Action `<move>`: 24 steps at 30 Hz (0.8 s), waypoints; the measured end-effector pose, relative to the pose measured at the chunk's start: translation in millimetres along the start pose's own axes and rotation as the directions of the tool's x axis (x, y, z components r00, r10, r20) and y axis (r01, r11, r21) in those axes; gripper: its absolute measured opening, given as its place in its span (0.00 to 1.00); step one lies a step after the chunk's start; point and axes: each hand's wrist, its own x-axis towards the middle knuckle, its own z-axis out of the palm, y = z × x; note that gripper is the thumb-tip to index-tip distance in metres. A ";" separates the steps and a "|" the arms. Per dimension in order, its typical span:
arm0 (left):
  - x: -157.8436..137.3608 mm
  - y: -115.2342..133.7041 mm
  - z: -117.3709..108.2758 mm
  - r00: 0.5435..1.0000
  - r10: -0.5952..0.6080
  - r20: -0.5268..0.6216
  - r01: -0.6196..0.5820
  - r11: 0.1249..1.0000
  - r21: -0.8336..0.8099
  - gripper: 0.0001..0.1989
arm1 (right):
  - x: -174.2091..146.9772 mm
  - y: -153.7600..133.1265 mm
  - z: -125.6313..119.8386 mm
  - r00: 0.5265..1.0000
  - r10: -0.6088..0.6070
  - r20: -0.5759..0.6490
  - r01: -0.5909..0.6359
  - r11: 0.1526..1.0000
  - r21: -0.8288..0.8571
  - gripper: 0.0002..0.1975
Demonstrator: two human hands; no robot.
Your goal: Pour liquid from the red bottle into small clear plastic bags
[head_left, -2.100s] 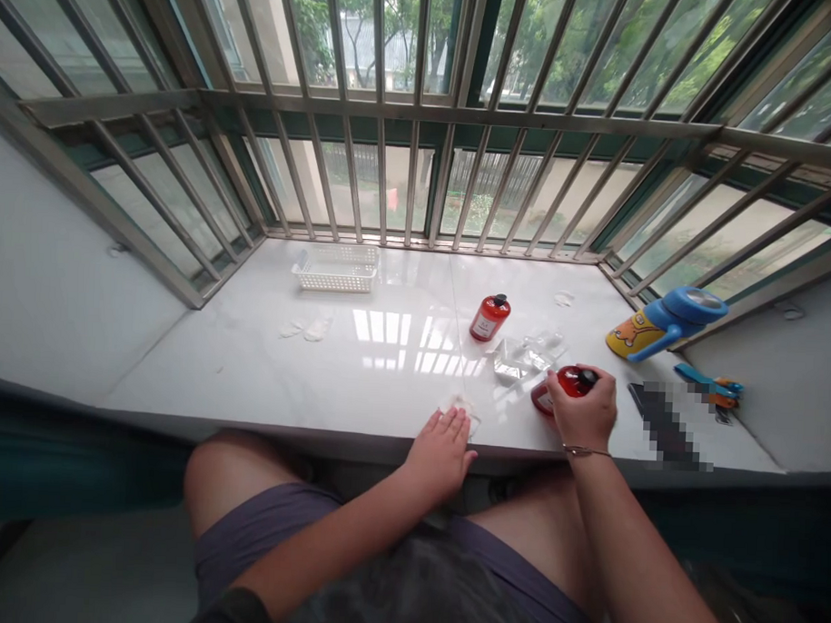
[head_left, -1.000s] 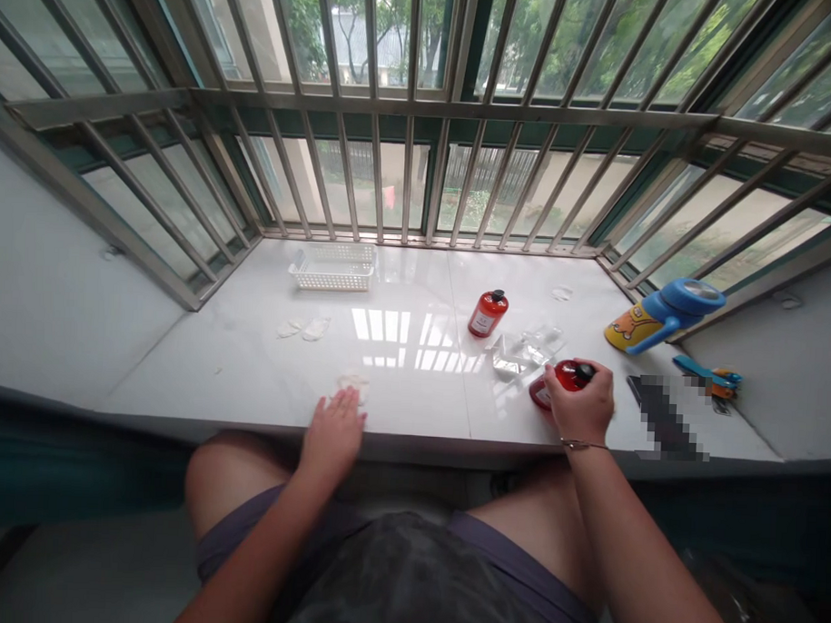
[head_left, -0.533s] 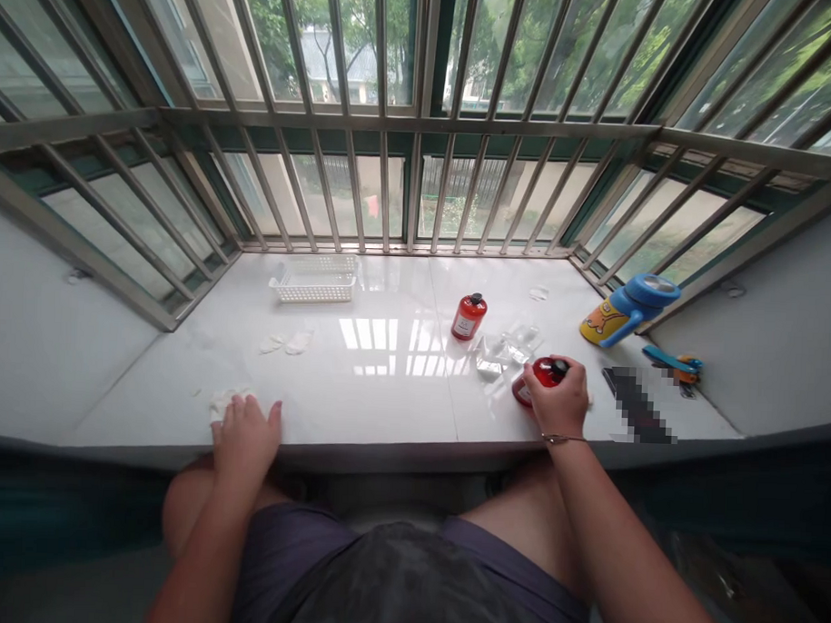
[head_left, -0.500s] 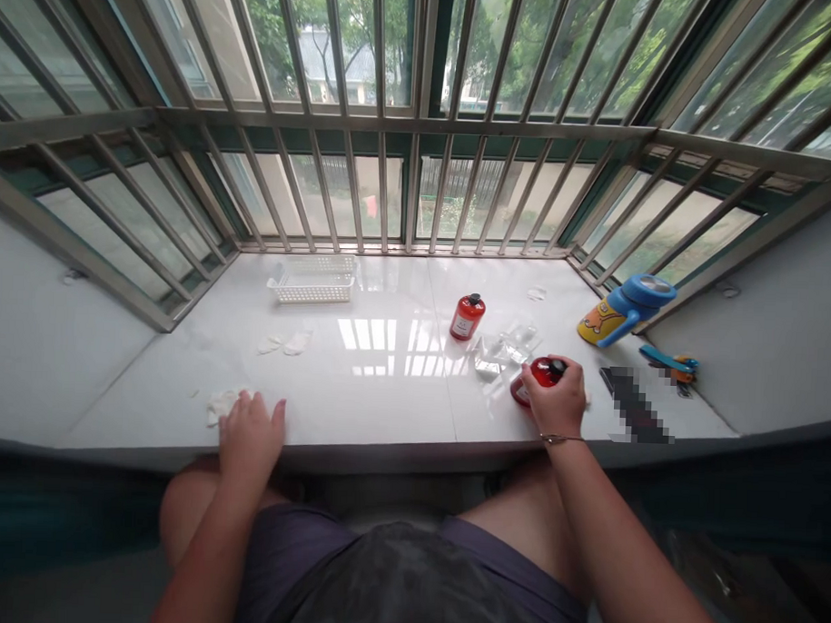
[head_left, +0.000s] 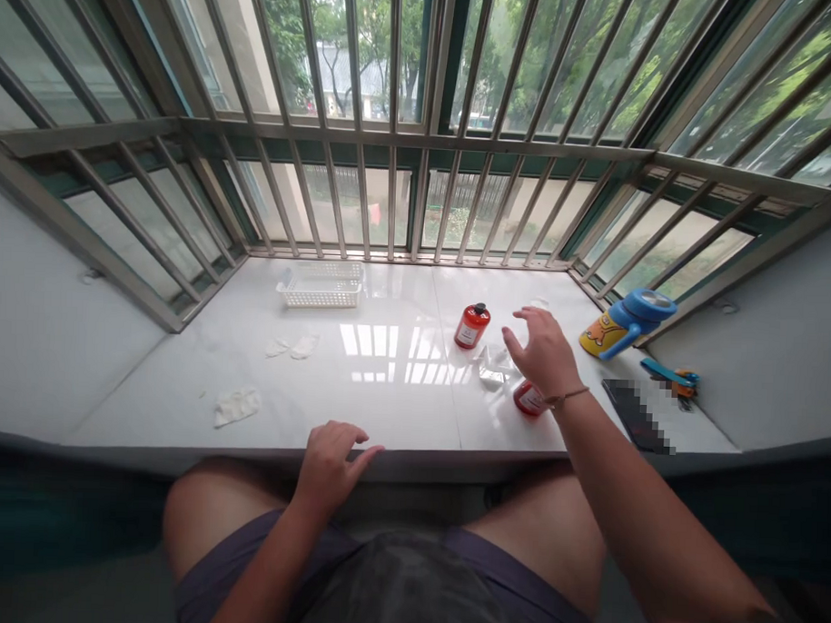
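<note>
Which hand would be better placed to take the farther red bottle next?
Probably the right hand: it looks open and is near the farther red bottle; the left hand is much farther off.

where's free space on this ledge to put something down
Free: the back, between white basket and far red bottle; the front, between front tissue and near red bottle, beyond the left hand. Crowded: right side, with clear packaging, right hand, blue-topped flask.
</note>
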 end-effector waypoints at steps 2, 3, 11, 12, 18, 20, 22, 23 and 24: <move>-3.1 -1.0 -4.5 1.000 -0.022 -0.014 0.022 1.000 -0.006 0.16 | 37.4 -9.5 14.0 0.976 0.102 0.191 -0.092 0.994 -0.059 0.29; -4.5 -2.0 -6.5 0.999 -0.032 -0.025 0.031 0.999 -0.009 0.15 | 54.4 -13.5 22.5 0.931 0.197 0.309 -0.168 0.979 -0.117 0.32; -5.8 -16.3 -15.9 0.986 -0.082 -0.147 0.077 0.996 -0.040 0.20 | 109.7 -64.5 75.7 0.836 0.157 0.526 -0.138 0.988 -0.075 0.24; -2.9 -18.2 -15.4 0.984 -0.088 -0.153 0.082 0.996 -0.045 0.21 | 105.2 -76.8 78.8 0.834 0.104 0.541 -0.101 0.994 -0.035 0.24; 37.7 -28.1 4.4 0.969 -0.192 -0.158 0.174 0.977 -0.126 0.41 | 67.8 -140.5 78.3 0.742 -0.280 0.609 0.147 0.954 0.260 0.31; 57.9 -30.0 13.7 0.955 -0.267 -0.127 0.243 0.953 -0.179 0.50 | 67.8 -136.9 69.4 0.744 -0.282 0.606 0.164 0.956 0.244 0.31; 78.9 -30.6 21.0 0.932 -0.348 -0.098 0.316 0.916 -0.246 0.56 | 76.8 -114.6 57.0 0.774 -0.188 0.604 0.132 0.982 0.136 0.27; 88.9 -30.3 23.7 0.919 -0.386 -0.079 0.351 0.892 -0.284 0.55 | 83.2 -97.5 50.0 0.790 -0.111 0.603 0.097 0.994 0.056 0.27; 98.0 -29.8 25.7 0.905 -0.421 -0.053 0.384 0.865 -0.322 0.53 | 89.6 -77.8 42.8 0.800 -0.018 0.600 0.052 0.998 -0.040 0.27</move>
